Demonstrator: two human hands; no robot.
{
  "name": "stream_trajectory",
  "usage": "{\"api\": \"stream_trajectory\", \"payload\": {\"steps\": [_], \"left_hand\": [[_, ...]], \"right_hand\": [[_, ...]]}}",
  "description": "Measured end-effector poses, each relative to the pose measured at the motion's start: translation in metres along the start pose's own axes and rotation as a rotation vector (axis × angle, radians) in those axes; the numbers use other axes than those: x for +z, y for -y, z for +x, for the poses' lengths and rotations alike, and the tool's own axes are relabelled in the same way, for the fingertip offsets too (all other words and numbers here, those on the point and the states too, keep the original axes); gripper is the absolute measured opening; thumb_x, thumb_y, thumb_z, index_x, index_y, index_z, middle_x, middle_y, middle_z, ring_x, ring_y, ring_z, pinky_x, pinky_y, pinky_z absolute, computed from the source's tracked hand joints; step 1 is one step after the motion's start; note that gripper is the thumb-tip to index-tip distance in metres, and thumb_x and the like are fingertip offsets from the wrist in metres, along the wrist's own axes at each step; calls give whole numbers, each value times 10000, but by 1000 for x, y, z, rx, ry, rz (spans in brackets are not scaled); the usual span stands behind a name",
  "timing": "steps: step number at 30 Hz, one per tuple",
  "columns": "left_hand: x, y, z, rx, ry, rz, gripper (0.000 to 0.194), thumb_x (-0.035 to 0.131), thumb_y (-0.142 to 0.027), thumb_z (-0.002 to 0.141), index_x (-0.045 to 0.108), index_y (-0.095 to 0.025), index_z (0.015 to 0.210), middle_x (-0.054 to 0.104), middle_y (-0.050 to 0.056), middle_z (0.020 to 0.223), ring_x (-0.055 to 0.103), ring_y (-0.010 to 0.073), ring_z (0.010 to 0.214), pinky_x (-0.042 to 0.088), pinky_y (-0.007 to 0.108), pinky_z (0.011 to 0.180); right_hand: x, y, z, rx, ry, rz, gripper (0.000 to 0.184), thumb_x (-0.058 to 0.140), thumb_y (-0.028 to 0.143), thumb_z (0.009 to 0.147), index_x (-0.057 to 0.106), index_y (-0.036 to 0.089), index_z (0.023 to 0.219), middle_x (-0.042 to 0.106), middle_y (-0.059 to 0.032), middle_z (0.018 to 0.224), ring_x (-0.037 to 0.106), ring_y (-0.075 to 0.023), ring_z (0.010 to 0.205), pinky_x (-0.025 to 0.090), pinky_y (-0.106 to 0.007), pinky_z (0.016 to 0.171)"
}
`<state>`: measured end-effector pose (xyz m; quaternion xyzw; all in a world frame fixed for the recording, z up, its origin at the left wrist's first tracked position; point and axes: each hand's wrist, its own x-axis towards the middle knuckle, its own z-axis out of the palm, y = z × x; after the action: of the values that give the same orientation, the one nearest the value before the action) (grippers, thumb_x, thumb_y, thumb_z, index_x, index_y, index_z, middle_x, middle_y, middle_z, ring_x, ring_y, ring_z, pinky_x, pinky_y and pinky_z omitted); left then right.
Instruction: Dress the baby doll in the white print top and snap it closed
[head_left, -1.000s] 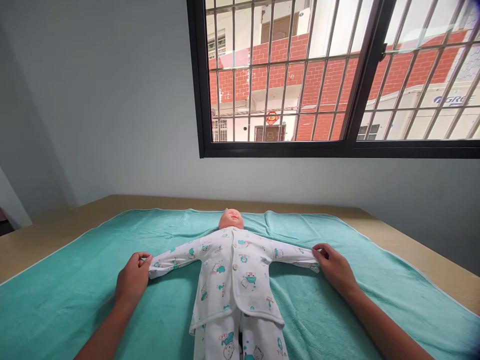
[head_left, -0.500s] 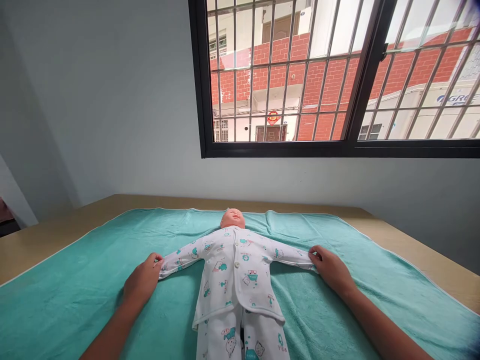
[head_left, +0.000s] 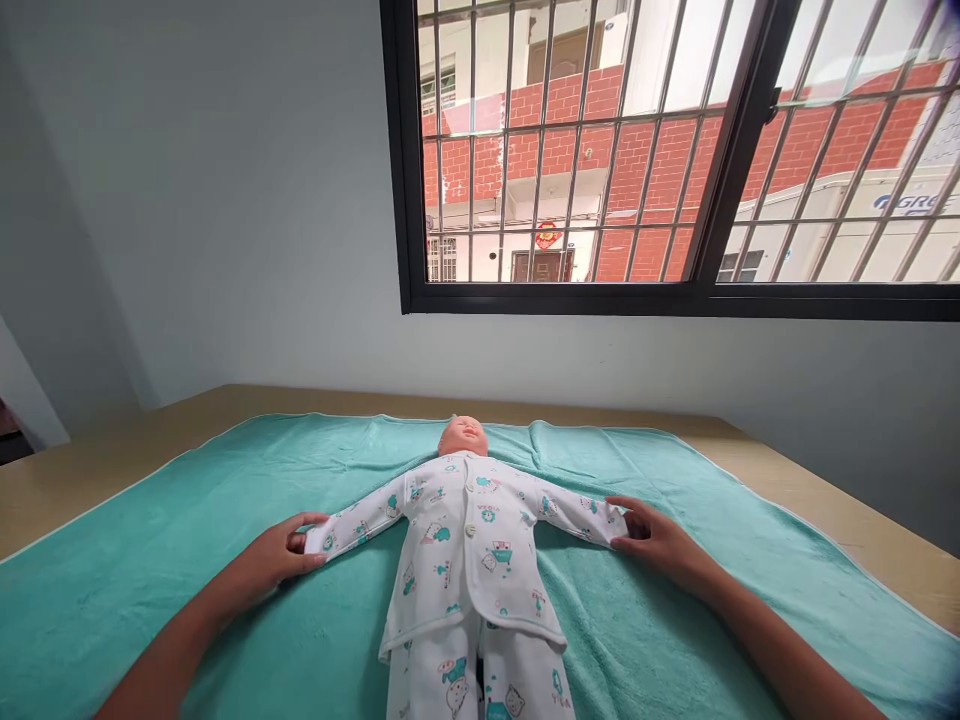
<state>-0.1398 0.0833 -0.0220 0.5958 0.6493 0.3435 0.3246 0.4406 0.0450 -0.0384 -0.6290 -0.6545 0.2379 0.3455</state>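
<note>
A baby doll (head_left: 463, 436) lies on its back on a teal blanket (head_left: 315, 640), arms spread out to both sides. It wears a white printed jacket (head_left: 442, 570) with buttons down the front, and matching trousers (head_left: 517, 670). My left hand (head_left: 281, 553) grips the end of the sleeve (head_left: 352, 527) on the left, thumb below and fingers above the cuff. On the opposite side, the fingers and thumb of my right hand (head_left: 660, 542) are around the cuff of the other sleeve (head_left: 581, 515). The doll's own hands are hidden.
The blanket covers most of a wooden table (head_left: 90, 475), whose edge shows around it. Behind stands a pale wall (head_left: 262, 250) with a black-framed, barred window (head_left: 555, 298).
Both hands have shifted from pinching the sleeve ends with fingertips to wrapping thumb and fingers around the cuffs. My left hand has turned, its forearm now lying further left. The doll stays in place.
</note>
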Motion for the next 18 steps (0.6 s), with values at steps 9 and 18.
{"api": "stream_trajectory", "payload": {"steps": [9, 18], "left_hand": [[0, -23, -2, 28, -170, -332, 718, 701, -624, 582, 624, -184, 1145, 726, 79, 916, 683, 228, 799, 558, 314, 684], [-7, -12, -5, -35, 39, -101, 591, 742, -458, 548, 673, -188, 1069, 703, 65, 899, 645, 216, 719, 488, 265, 551]], "right_hand": [[-7, 16, -2, 40, -114, 379, 647, 737, 616, 604, 667, 210, 1103, 706, -101, 1062, 644, -303, 993, 537, -365, 812], [-10, 4, 0, 33, -19, 210, 560, 754, 527, 623, 684, 233, 1094, 711, -48, 1007, 649, -260, 900, 526, -339, 802]]}}
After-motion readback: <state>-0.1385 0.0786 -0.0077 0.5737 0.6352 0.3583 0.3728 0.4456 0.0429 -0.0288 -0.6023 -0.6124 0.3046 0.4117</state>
